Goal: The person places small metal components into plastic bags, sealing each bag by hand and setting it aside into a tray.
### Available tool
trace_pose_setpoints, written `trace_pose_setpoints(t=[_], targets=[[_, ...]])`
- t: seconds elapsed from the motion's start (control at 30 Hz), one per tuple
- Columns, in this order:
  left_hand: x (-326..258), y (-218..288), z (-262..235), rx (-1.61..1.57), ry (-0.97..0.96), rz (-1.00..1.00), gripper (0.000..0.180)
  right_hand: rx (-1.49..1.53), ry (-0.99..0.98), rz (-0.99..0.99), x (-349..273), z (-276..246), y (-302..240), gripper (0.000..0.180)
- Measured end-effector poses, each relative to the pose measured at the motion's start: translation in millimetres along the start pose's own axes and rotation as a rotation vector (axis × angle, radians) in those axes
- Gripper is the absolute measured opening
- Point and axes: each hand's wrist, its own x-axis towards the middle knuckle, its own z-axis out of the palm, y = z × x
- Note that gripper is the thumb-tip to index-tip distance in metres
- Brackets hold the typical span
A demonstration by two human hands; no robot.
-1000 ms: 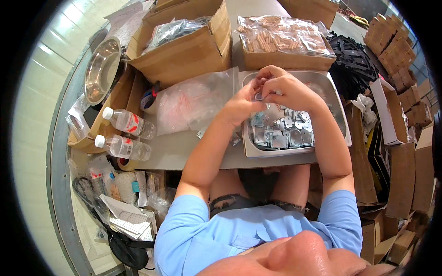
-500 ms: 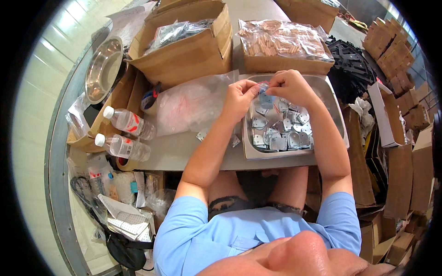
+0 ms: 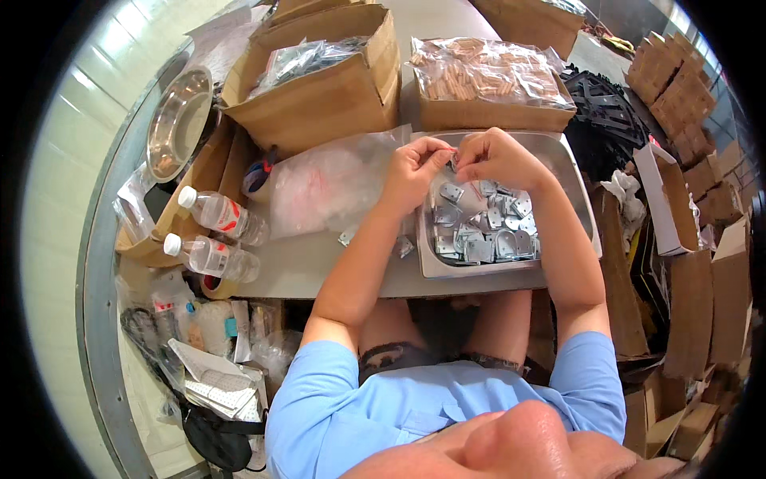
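Above the near-left part of a metal tray (image 3: 586, 211), my two hands are close together at a small clear plastic bag with a red edge (image 3: 454, 152). My left hand (image 3: 415, 172) pinches it between thumb and fingertips. Bent fingers of my right hand (image 3: 499, 160) close on its other side and hide most of it. What the bag contains cannot be made out now. Below the hands, the tray holds a loose heap of silvery metal brackets (image 3: 479, 243). Left of the tray lies a large clear bag of small red-edged plastic bags (image 3: 319, 188), with a few metal pieces (image 3: 404, 246) near my left forearm.
Behind the tray stand a carton of bagged copper-coloured pins (image 3: 495, 116) and a larger carton of bagged parts (image 3: 315, 116). Two plastic bottles (image 3: 219, 215) and a steel bowl (image 3: 179, 124) stand at the left. Black parts (image 3: 602, 112) and open cartons (image 3: 690, 311) crowd the right.
My right hand has turned and lowered slightly, its fingers now curling down over the small bag. The bluish piece seen under the hands earlier is now hidden.
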Motion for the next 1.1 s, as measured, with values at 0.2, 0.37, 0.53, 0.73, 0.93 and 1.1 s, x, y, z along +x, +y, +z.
trace_pose_setpoints(t=[0.2, 0.37, 0.53, 0.73, 0.93, 1.1], targets=[[0, -1, 2, 0.09, 0.052, 0.055, 0.014, -0.143, 0.194, 0.057, 2, -4, 10, 0.01], [-2, 0, 2, 0.159, 0.084, 0.036, 0.014, -0.135, 0.209, 0.059, 4, 10, 2, 0.012], [-4, 3, 6, 0.37, 0.079, 0.248, 0.016, -0.172, 0.182, 0.053, 5, 9, 5, 0.015], [-4, 5, 7, 0.355, 0.096, 0.256, 0.018, -0.311, 0.188, -0.047, 5, 9, 2, 0.014], [-3, 11, 4, 0.332, 0.193, 0.28, 0.018, -0.342, 0.196, 0.017, 3, 4, -4, 0.016], [-4, 10, 4, 0.391, 0.133, 0.269, 0.018, -0.337, 0.226, -0.056, 4, 7, -1, 0.013]])
